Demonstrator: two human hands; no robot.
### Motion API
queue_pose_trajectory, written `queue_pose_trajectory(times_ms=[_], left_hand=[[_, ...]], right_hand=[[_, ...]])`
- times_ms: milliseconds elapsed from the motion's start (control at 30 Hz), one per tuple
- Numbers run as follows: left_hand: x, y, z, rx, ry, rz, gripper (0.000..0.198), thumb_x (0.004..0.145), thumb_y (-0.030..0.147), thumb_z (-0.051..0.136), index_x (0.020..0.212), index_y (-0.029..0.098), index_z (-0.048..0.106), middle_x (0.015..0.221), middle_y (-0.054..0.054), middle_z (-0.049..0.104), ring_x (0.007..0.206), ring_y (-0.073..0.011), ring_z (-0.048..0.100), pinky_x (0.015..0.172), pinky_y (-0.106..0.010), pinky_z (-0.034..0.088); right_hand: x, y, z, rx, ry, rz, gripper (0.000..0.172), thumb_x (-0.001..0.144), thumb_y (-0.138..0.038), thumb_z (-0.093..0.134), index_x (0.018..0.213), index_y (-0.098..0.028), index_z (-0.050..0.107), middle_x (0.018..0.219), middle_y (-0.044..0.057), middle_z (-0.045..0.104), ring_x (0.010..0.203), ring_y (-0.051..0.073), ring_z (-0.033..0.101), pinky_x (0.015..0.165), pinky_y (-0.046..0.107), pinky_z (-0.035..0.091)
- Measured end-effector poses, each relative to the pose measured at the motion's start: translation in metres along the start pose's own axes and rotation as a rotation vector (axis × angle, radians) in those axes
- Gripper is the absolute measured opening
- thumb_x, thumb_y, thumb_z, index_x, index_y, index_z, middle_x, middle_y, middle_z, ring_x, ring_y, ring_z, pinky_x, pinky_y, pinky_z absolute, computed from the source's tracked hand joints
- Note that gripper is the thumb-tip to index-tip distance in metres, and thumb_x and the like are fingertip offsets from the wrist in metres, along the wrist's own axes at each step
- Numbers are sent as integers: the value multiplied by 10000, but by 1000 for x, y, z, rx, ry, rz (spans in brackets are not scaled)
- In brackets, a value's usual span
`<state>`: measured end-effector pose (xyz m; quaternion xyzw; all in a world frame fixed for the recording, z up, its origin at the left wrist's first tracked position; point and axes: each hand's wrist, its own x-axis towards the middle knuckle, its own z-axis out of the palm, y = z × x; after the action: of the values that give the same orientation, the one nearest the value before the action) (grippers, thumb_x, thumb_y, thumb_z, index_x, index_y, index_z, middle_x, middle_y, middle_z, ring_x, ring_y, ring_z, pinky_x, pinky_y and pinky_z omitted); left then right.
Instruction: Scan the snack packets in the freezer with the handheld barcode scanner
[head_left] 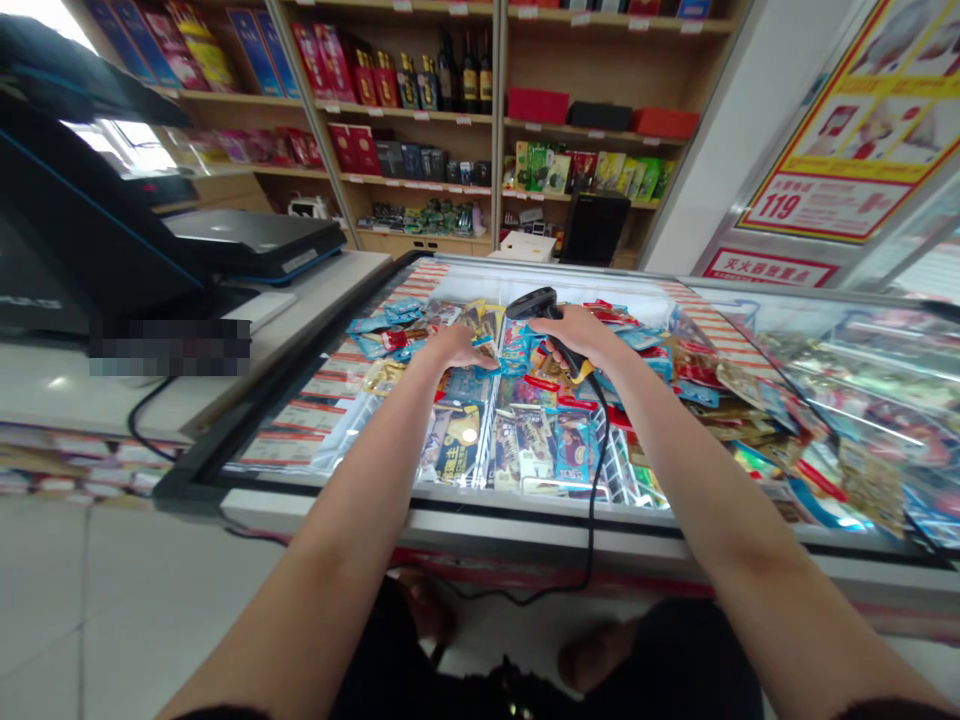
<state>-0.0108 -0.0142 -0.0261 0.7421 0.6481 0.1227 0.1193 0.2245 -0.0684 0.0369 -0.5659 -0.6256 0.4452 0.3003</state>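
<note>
My right hand (577, 335) is wrapped round the handle of a black barcode scanner (531, 300) with yellow trim near its base. Its head points left, towards my left hand (456, 348). Thumb and fingers of that hand close on a small blue snack packet (491, 366), which is mostly hidden among others. Both hands are over the glass top of a chest freezer (352, 425). Piled on the glass to the right are many colourful snack packets (697, 362), with more blue ones (394, 325) to the left. From the scanner a black cable (600, 440) hangs over the front edge.
A counter (292, 310) on the left carries a black checkout machine (90, 220) and a flat scale (262, 240). Wooden shelves (420, 115) with bottles and boxes stand behind. Wrapped ice creams (532, 440) lie under the glass. The cable loops down near my legs.
</note>
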Motion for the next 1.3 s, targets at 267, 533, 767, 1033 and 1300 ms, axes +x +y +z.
queue_pose_trajectory(times_ms=[267,533,767,1033,1300], left_hand=[[-5,8,7,-98,72,-53,780,642,436,939,1313,208,614,1094,-125,760,1124,-351,700,967,-385,524],[5,17,23,-384,371,131,980,626,97,815,1531,155,443,1465,-185,591,1322,-306,608,1129,-384,466],[12,14,23,-481,277,-13,406,761,141,677,1164,130,719,1083,-102,783,1071,-308,720,997,-379,543],[10,18,24,-520,331,22,407,848,199,622,1249,209,692,1183,-76,755,1023,-243,703,928,-354,578],[5,16,16,-547,352,-46,277,820,273,666,1052,170,778,941,-29,776,801,-191,682,757,-264,527]], right_hand=[[4,6,2,-23,-27,-37,314,924,-271,746,701,-221,530,487,2,560,395,146,497,419,270,434],[-1,0,2,5,5,-7,324,957,-266,722,706,-217,522,493,10,559,397,142,507,408,260,432],[-2,-2,-3,64,13,-18,297,949,-269,767,755,-203,552,487,-2,570,390,130,507,397,238,421],[-6,-7,-6,75,15,-69,315,922,-326,802,776,-209,549,496,1,586,399,138,526,401,240,434],[-10,-9,-8,30,9,-103,343,910,-348,806,737,-216,540,474,3,562,398,133,502,393,244,425]])
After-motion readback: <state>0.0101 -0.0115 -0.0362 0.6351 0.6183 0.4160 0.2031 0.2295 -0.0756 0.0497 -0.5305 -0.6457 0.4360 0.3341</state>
